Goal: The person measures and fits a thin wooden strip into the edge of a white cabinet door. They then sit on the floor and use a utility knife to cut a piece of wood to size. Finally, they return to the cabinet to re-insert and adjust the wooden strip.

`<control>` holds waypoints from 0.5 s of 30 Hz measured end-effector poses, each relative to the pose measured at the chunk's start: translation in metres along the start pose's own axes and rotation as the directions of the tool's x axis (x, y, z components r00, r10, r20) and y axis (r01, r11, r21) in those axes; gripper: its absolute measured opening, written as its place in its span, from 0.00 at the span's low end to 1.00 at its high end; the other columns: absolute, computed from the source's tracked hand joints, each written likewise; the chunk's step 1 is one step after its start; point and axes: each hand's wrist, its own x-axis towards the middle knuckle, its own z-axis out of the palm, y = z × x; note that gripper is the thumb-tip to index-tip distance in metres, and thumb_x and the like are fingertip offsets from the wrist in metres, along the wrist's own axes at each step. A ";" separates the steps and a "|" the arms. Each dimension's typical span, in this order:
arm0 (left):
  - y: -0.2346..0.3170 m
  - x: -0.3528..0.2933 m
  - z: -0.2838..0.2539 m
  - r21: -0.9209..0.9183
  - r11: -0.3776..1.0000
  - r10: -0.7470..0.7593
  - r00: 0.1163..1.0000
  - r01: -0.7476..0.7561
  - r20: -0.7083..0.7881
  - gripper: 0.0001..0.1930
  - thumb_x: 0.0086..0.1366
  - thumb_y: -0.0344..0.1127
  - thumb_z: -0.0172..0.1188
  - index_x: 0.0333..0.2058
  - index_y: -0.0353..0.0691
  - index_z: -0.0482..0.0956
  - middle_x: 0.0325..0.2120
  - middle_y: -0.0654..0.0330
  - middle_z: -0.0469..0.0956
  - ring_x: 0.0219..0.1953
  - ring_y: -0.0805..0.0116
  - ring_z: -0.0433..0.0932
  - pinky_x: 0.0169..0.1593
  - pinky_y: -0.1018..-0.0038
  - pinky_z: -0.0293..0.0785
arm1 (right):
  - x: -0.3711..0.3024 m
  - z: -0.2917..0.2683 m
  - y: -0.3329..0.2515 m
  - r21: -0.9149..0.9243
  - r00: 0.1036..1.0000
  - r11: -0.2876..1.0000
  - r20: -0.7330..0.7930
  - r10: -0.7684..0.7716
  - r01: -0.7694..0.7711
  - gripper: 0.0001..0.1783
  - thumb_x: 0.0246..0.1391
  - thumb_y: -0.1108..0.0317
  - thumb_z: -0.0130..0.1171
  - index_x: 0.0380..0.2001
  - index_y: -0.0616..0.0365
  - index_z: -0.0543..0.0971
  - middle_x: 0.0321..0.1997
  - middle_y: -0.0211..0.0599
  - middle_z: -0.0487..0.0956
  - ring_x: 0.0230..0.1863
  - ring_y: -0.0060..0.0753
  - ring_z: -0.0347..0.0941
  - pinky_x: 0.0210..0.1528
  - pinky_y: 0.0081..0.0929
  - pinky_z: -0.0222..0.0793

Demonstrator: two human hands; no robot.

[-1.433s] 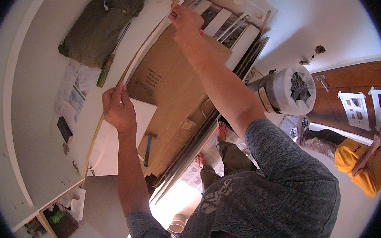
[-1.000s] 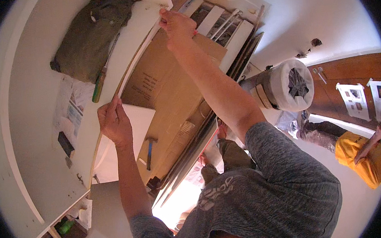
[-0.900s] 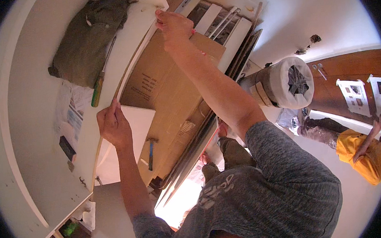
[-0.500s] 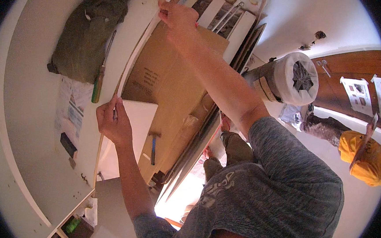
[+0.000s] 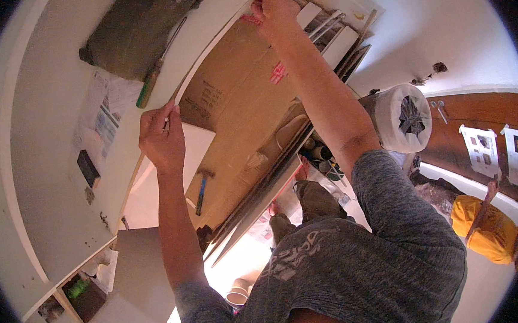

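Observation:
My left hand (image 5: 162, 141) is closed at the front edge of a long white board (image 5: 124, 171), pinching a thin brownish strip (image 5: 203, 48) that runs along this edge. A small pale thing, too small to name, shows between its fingers. Toward the far end of the same edge, my right hand (image 5: 274, 13) is closed with its fingertips on the strip. On the board, beside the left hand, lies a screwdriver with a green handle (image 5: 148, 90). Behind it is a dark olive cloth (image 5: 139, 35).
A black block (image 5: 88, 168) and papers lie on the board. Below are a brown cardboard sheet (image 5: 236, 97), a blue-handled hammer (image 5: 202, 192) and a white panel (image 5: 175, 167). A wrapped roll (image 5: 395, 119) stands right. A person in a yellow shirt (image 5: 486, 226) is farther right.
The view has shifted, so the board and tools appear higher and farther right. Both hands remain closed at the board's edge, with the strip between them.

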 end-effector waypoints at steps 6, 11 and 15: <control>-0.002 -0.002 0.002 0.020 1.000 -0.016 1.000 0.016 -0.002 0.08 0.58 0.30 0.66 0.37 0.43 0.86 0.28 0.61 0.78 0.29 0.70 0.78 0.34 0.74 0.76 | -0.031 0.006 -0.026 0.387 0.971 0.893 0.019 0.240 -0.228 0.17 0.55 0.64 0.66 0.18 0.58 0.74 0.16 0.30 0.69 0.15 0.25 0.61 0.16 0.26 0.53; -0.002 0.000 -0.001 0.107 0.993 0.039 0.998 -0.044 0.040 0.08 0.59 0.31 0.66 0.38 0.42 0.86 0.30 0.60 0.79 0.29 0.70 0.78 0.33 0.74 0.76 | -0.032 0.017 -0.031 0.453 0.948 0.878 -0.179 0.264 -0.159 0.09 0.49 0.78 0.68 0.24 0.65 0.74 0.22 0.37 0.75 0.17 0.29 0.67 0.13 0.27 0.54; 0.004 0.002 -0.004 0.062 0.998 0.024 0.998 -0.028 0.054 0.08 0.59 0.31 0.66 0.38 0.40 0.85 0.31 0.59 0.79 0.29 0.70 0.78 0.33 0.74 0.76 | -0.026 0.012 -0.024 0.308 0.989 0.944 -0.053 0.140 -0.117 0.08 0.50 0.77 0.66 0.27 0.65 0.75 0.24 0.37 0.76 0.18 0.29 0.70 0.18 0.23 0.69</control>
